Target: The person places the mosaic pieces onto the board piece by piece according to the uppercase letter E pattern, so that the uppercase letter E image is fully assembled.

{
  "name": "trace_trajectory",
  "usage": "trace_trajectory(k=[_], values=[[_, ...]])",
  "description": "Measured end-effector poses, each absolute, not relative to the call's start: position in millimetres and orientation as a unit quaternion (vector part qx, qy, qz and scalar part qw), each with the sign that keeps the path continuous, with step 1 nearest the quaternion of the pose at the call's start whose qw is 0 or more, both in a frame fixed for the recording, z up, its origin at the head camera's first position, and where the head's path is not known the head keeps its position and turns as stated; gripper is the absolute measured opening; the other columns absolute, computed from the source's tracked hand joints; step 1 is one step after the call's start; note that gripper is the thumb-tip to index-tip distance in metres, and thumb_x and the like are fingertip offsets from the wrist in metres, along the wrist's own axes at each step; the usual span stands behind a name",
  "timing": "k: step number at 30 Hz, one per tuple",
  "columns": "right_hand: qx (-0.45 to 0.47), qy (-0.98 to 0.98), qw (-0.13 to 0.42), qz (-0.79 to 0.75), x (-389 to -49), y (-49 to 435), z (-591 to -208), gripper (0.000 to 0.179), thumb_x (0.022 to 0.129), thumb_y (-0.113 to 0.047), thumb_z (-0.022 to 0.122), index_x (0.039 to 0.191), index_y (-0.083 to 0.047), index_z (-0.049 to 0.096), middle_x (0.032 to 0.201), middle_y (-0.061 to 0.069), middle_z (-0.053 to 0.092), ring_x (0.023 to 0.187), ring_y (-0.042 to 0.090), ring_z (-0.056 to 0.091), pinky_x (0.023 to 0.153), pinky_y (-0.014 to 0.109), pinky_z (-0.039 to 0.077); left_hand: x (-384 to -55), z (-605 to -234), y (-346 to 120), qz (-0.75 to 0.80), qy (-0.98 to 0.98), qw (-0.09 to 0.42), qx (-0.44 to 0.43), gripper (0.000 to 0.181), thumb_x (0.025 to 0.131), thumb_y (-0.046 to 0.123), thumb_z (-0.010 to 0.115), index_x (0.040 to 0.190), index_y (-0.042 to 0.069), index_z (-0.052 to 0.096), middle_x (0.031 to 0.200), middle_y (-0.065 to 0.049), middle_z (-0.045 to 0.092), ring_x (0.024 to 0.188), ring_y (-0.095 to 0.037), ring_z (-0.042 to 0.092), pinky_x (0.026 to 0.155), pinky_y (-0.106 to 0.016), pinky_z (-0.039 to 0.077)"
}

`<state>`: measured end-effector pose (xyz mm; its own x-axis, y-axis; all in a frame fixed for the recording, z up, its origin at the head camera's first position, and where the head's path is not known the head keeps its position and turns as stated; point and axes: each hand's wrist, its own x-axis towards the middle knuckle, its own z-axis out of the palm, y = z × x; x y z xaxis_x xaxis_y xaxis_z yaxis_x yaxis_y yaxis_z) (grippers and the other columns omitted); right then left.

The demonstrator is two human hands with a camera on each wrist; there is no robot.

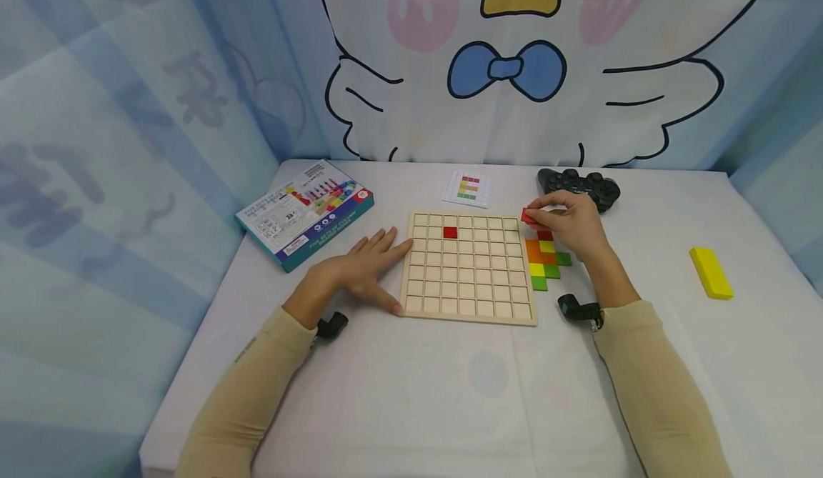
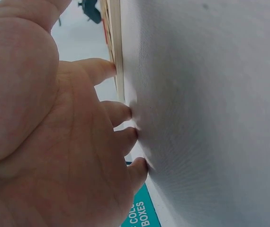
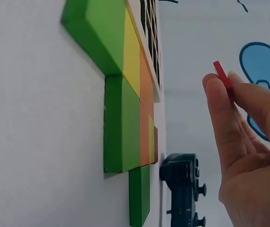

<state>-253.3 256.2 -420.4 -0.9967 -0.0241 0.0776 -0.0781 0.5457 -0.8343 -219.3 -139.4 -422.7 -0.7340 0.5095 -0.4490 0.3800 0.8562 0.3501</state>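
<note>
A wooden grid board [image 1: 468,267] lies on the table, with one red square tile [image 1: 450,233] in a cell of its second row. My left hand [image 1: 360,271] touches the board's left edge with thumb and index finger, its fingers spread out; in the left wrist view the other fingertips [image 2: 142,165] rest on the tabletop. Between thumb and fingers, my right hand [image 1: 569,224] pinches another red tile [image 3: 223,78], raised above the table by the board's upper right corner. Below that hand, green, yellow, orange and dark red tiles [image 1: 540,256] lie together against the board's right edge.
A small pattern card [image 1: 467,188] lies behind the board. At the back left is a teal game box [image 1: 305,213]. A black game controller [image 1: 601,191] sits behind my right hand, and a yellow block [image 1: 711,273] lies far right. Curtains [image 1: 161,142] enclose the table.
</note>
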Motion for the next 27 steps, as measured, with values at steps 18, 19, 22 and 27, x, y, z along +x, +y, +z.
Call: trace_trajectory(k=[18,19,22,27], values=[[0.090,-0.888,0.025,0.450,-249.6,235.7,-415.1,0.032,0.094,-0.018,0.078,0.125,-0.009,0.075,0.129,0.012,0.068,0.112,0.032,0.070,0.073,0.019,0.059,-219.4,-425.3,-140.0,0.124,0.924,0.269,0.243,0.132,0.072,0.069,0.085,0.169,0.030,0.004,0.176,-0.007,-0.014,0.162,-0.029,-0.016,0.132,-0.051,-0.009],[0.095,-0.887,0.025,0.452,-249.3,234.3,-414.9,0.032,0.094,-0.017,0.078,0.125,-0.009,0.075,0.130,0.013,0.068,0.112,0.033,0.070,0.075,0.015,0.058,-219.4,-425.4,-140.2,0.123,0.924,0.269,0.243,0.132,0.072,0.068,0.085,0.169,0.030,0.004,0.176,-0.007,-0.014,0.162,-0.029,-0.016,0.132,-0.051,-0.009],[0.105,-0.883,0.025,0.457,-249.0,230.0,-414.4,0.030,0.094,-0.012,0.078,0.123,-0.007,0.075,0.129,0.013,0.069,0.113,0.034,0.071,0.081,0.007,0.054,-219.1,-425.1,-140.0,0.120,0.924,0.271,0.241,0.131,0.073,0.068,0.085,0.169,0.030,0.004,0.176,-0.007,-0.014,0.162,-0.029,-0.017,0.132,-0.051,-0.009],[0.122,-0.879,0.023,0.460,-249.9,222.3,-413.9,0.029,0.094,-0.007,0.077,0.124,-0.006,0.075,0.128,0.014,0.069,0.114,0.034,0.071,0.087,0.013,0.058,-218.5,-422.5,-139.5,0.121,0.925,0.270,0.239,0.131,0.073,0.068,0.084,0.169,0.029,0.004,0.176,-0.007,-0.014,0.162,-0.029,-0.016,0.132,-0.052,-0.009]])
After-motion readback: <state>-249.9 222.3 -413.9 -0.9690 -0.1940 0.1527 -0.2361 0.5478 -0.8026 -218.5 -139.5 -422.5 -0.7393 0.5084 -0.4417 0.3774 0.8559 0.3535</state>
